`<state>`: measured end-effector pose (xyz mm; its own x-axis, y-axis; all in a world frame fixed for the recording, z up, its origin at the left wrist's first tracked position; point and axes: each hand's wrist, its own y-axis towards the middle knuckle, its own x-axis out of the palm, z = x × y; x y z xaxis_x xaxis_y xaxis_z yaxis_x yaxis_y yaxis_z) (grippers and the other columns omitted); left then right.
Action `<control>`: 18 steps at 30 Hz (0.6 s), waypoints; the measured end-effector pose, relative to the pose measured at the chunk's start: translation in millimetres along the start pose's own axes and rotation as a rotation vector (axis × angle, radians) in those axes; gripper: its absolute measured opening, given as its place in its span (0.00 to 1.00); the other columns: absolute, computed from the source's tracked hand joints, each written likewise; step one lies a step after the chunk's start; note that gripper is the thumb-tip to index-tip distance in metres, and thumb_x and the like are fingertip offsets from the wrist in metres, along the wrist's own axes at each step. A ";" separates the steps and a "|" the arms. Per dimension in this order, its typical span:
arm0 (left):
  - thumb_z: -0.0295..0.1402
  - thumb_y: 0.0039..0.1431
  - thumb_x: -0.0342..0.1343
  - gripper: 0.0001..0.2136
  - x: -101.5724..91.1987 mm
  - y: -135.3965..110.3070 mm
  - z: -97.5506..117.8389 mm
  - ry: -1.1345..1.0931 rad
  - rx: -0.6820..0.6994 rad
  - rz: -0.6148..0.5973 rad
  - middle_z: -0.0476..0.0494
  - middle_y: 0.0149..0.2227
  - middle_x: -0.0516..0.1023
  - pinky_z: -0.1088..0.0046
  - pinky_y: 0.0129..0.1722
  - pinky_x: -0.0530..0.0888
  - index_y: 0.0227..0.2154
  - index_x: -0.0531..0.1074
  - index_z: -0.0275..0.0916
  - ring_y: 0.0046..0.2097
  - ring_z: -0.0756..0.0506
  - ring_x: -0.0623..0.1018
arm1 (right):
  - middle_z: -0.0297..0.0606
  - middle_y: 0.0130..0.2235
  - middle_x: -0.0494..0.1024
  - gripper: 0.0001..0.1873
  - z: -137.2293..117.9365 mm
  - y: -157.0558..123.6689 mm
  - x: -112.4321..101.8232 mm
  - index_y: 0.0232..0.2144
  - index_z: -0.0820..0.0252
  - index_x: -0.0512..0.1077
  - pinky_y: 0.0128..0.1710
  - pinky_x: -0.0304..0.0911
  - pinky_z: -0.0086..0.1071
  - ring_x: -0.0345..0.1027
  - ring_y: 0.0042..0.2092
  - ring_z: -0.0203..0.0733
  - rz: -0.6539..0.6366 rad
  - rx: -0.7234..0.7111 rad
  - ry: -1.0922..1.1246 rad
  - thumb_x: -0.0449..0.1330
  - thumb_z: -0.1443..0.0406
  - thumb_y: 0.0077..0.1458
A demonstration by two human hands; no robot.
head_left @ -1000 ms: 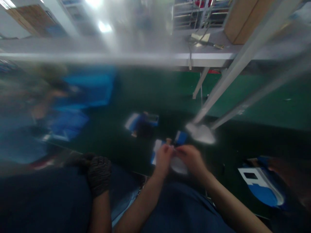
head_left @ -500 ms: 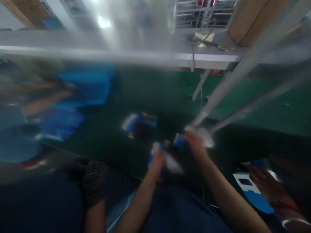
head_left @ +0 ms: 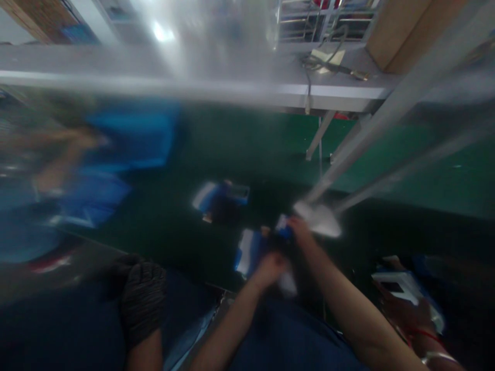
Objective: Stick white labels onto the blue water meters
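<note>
My right hand (head_left: 302, 230) has its fingers closed on a small blue-and-white piece (head_left: 283, 225), too blurred to name. Just below and to the left of it, my left hand (head_left: 274, 266) looks curled; what its fingers hold is hidden. A whitish flat piece (head_left: 288, 284) shows right beside my left hand, and I cannot tell whether the two touch. Left of my hands is a blue-and-white stack (head_left: 247, 252). Farther out lies a second blue-and-white bundle (head_left: 207, 197) with a dark part.
A co-worker's gloved hand (head_left: 143, 299) rests at left. At right, another person's hand (head_left: 410, 309) is at a white-and-blue piece with a dark window (head_left: 398, 288). Blue bins (head_left: 154, 139) stand far left by a blurred arm. Ahead run a grey shelf (head_left: 232, 87) and slanting metal bars (head_left: 348, 149).
My left hand has moved right and slightly down, away from the blue-and-white stack. My right hand has shifted slightly left and down. The person at right has moved the windowed piece.
</note>
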<state>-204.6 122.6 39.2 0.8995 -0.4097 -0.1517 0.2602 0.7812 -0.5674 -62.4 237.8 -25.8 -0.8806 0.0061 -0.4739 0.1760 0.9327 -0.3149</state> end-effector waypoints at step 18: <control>0.32 0.49 0.48 0.13 10.8 -0.7 -0.5 0.013 -0.021 -0.058 0.43 0.36 0.74 0.75 0.39 0.66 0.37 0.70 0.34 0.36 0.49 0.71 | 0.40 0.31 0.75 0.12 0.3 7.3 0.6 0.29 0.64 0.74 0.33 0.59 0.28 0.67 0.33 0.39 0.005 0.019 -0.174 0.54 0.64 0.46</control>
<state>-195.2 117.3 37.6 0.8786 -0.4599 -0.1286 0.3039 0.7462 -0.5924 -61.5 244.4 -28.7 -0.7908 -0.0535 -0.6098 0.1897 0.9257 -0.3272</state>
